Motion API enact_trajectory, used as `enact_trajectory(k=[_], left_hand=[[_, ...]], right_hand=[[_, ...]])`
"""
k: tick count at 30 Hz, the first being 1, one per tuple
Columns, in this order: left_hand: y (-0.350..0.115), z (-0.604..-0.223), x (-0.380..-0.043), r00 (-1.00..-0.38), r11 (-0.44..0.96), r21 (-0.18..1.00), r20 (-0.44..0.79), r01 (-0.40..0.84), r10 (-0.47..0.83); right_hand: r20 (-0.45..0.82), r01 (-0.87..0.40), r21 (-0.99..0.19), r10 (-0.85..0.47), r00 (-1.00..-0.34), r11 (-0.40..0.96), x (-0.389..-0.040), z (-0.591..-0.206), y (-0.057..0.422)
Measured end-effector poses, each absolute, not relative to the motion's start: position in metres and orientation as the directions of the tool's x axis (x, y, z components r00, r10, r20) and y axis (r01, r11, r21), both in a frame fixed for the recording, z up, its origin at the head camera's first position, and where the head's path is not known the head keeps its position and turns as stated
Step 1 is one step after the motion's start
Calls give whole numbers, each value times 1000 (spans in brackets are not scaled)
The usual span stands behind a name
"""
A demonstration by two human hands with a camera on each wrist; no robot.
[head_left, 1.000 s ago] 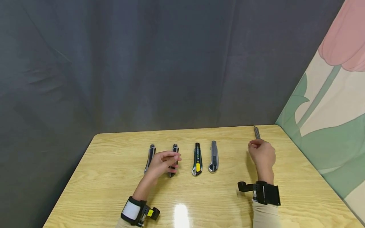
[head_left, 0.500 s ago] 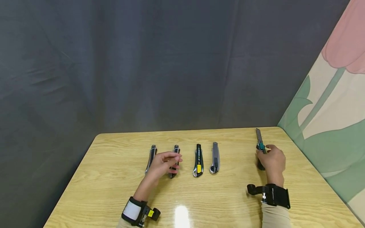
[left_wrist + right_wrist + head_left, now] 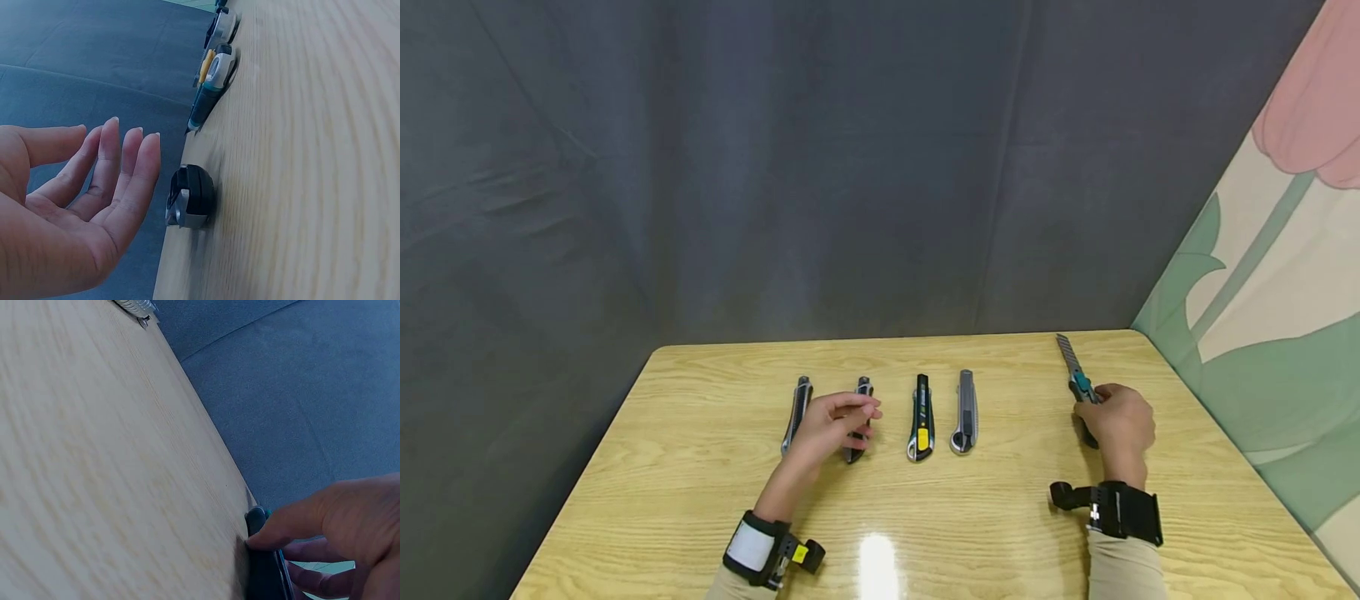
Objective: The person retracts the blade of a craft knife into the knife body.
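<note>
On the right of the table, my right hand (image 3: pixel 1120 423) pinches the dark handle of a utility knife (image 3: pixel 1081 383) between thumb and fingers. The knife has a teal slider, and its long snap-off blade (image 3: pixel 1066 352) is out, tip pointing away and a little left. In the right wrist view the thumb presses the side of the handle (image 3: pixel 262 572), which lies at the tabletop. My left hand (image 3: pixel 829 427) hovers with loosely bent fingers over a black-and-silver utility knife (image 3: pixel 855 454), partly covering it. In the left wrist view a gap separates the fingers from that knife (image 3: pixel 194 197).
Left of that hand lies another black-and-silver utility knife (image 3: pixel 797 412), partly hidden. A black utility knife with a yellow slider (image 3: pixel 922 417) and a grey one (image 3: pixel 966 412) lie in mid-table. The wooden table (image 3: pixel 685 467) ends at a dark curtain (image 3: pixel 850 208) behind.
My right hand has shifted right and towards me along the knife, uncovering the teal slider. The knife has come down and its blade tip has swung left. My left hand keeps its place.
</note>
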State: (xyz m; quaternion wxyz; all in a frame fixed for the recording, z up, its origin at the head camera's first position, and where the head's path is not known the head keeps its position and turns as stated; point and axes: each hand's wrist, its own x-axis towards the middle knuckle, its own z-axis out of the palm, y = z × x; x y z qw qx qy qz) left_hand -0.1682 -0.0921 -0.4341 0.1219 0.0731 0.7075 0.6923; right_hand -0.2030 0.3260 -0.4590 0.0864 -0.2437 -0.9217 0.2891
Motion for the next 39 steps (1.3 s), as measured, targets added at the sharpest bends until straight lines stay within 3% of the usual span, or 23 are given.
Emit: enact_trajectory(k=[9, 24, 39], left_hand=[[-92, -416, -159, -951, 25, 996, -91, -87, 295], [-93, -416, -159, -954, 36, 995, -99, -93, 283], [-91, -420, -161, -950, 47, 995, -93, -83, 297]], right_hand=[[29, 351, -598, 457, -889, 721, -206, -460, 325], [31, 151, -784, 281, -959, 602, -204, -428, 292], [44, 40, -834, 139, -989, 551, -202, -410, 258]])
